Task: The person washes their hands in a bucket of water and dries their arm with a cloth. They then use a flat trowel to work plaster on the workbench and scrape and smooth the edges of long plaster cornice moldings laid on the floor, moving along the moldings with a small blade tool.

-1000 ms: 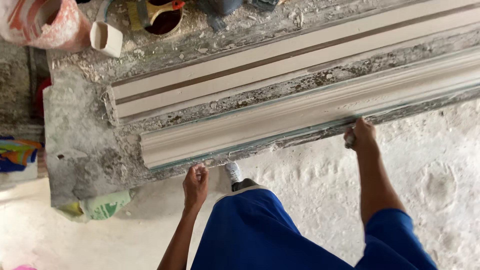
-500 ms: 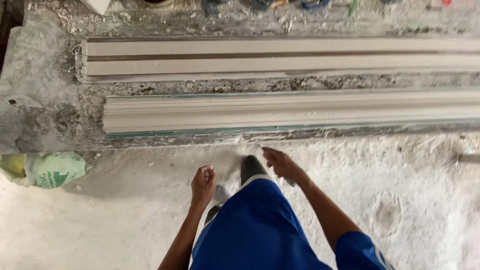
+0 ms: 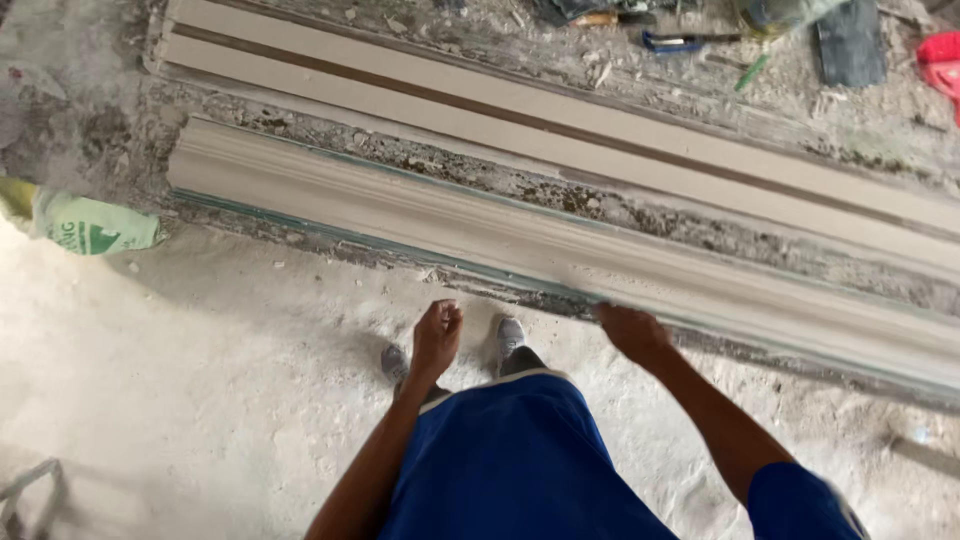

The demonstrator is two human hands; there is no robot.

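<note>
A long pale plaster moulding (image 3: 480, 225) lies along the front edge of a rough, plaster-crusted workbench (image 3: 120, 140). Behind it lies a second flat moulded strip (image 3: 560, 125) with a brown groove. My right hand (image 3: 632, 330) is at the front edge of the near moulding, fingers curled and apparently touching it. My left hand (image 3: 437, 335) hangs in front of the bench, loosely closed, holding nothing that I can see. My blue shorts (image 3: 515, 460) and grey shoes (image 3: 510, 335) show below.
A green and white sack (image 3: 95, 225) hangs at the bench's left end. Tools, a dark block (image 3: 850, 45) and a red object (image 3: 940, 60) lie at the back right of the bench. The floor (image 3: 180, 380) is white with plaster dust.
The view has swung left and tilted. My right hand rose from beside my leg to the near moulding's front edge. My left hand stays low in front of me.
</note>
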